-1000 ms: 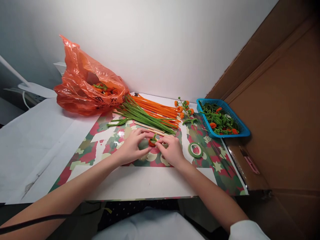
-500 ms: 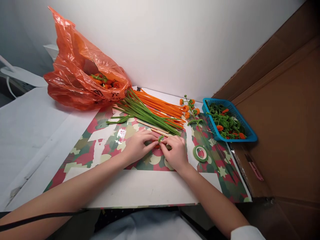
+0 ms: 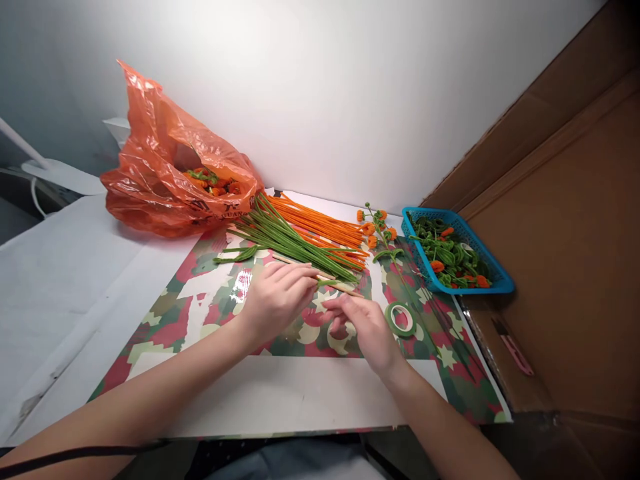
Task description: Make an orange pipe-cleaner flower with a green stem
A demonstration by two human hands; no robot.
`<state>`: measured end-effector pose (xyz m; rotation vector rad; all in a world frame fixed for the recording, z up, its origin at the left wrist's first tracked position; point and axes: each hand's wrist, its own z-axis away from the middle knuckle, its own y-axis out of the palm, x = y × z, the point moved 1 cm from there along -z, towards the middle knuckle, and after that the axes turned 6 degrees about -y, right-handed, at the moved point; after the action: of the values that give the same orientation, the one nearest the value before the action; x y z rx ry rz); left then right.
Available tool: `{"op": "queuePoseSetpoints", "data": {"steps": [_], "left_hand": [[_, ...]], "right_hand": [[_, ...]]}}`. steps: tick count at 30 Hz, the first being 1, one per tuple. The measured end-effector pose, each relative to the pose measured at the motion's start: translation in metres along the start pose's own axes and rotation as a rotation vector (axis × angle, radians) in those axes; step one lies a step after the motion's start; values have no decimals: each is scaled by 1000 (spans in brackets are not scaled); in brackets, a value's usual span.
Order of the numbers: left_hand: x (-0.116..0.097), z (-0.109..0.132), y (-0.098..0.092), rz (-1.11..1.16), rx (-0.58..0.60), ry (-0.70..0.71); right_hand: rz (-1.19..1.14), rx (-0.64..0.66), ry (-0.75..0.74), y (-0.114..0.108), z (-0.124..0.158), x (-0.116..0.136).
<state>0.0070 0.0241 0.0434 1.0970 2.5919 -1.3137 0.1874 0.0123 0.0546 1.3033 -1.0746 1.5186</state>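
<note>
Near the middle of the mat, my left hand (image 3: 283,300) is closed, back of the hand toward me. A short green fuzzy strip (image 3: 327,283) sticks out at its fingertips. My right hand (image 3: 367,327) is a little to the right, fingers bent but apart, with nothing visible in them. Just beyond the hands lie thin wooden sticks (image 3: 347,289), a bundle of green pipe cleaners (image 3: 295,240) and orange pipe cleaners (image 3: 320,219). Right of my right hand rests a roll of green tape (image 3: 400,320).
An orange plastic bag (image 3: 170,193) with orange and green pieces stands back left. On the right are a finished-looking orange flower stem (image 3: 383,233), a blue basket (image 3: 493,291) of green and orange pieces, a pink-handled cutter (image 3: 517,353) and a cardboard wall (image 3: 565,233).
My hands have come apart from their shared pinch on the small green piece. The right hand has moved right and its fingers have loosened. The left hand has turned over. The view has tilted slightly.
</note>
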Motion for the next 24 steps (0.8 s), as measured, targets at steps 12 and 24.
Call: {"op": "queuePoseSetpoints", "data": {"steps": [12,24], "left_hand": [[-34,10,-10,-342,-43,490],[-42,21,-7,-306,36,373]], "right_hand": [[-346,48,364,5,-5,-10],[-232,-131,156,8,5,-6]]}}
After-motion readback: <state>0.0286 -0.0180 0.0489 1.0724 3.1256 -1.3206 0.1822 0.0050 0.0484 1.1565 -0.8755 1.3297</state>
